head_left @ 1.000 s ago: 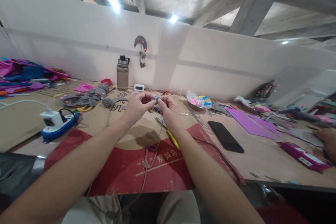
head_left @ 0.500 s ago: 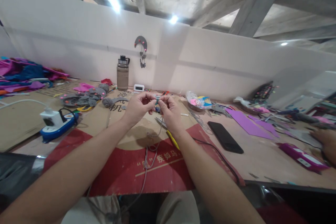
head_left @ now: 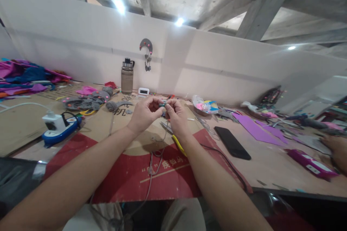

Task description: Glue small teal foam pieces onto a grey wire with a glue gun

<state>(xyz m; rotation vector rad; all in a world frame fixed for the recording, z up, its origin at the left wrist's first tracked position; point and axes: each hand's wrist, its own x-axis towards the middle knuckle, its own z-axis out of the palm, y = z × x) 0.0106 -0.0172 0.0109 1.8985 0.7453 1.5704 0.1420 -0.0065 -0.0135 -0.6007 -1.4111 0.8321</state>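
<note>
Above the tabletop [head_left: 268, 162], near the middle of the head view, two hands are meeting over a sheet of cardboard [head_left: 121, 177], and a small teal piece [head_left: 163, 104] is sitting between their fingertips. The right hand [head_left: 176, 117] is pinching it between thumb and forefinger. The left hand [head_left: 143, 115] is curving in from the other side, its thumb and forefinger standing apart; whether its tips are gripping the piece or only touching it, I cannot tell. What is newly changing is that left pinch: against the frame half a second earlier, thumb and forefinger are opening out, and more of the piece is showing. This is probably meaning that the right hand is steadying the piece while the left is adjusting its hold. A grey cord [head_left: 150, 170] is hanging below the right hand and looping over the cardboard, though its upper end is disappearing near the fingers, so any join with the piece is staying unclear. Scissors [head_left: 178, 144] are lying partly under the right forearm, looking unmoved. Compared with the earliest frame, the phone [head_left: 232, 143] and purple case [head_left: 311, 164] are appearing slightly further left and the bottle [head_left: 127, 77] slightly lower, likely because the head is turning a little. At the far right, a co-worker's hand [head_left: 334, 148] is resting near some grey material.
</note>
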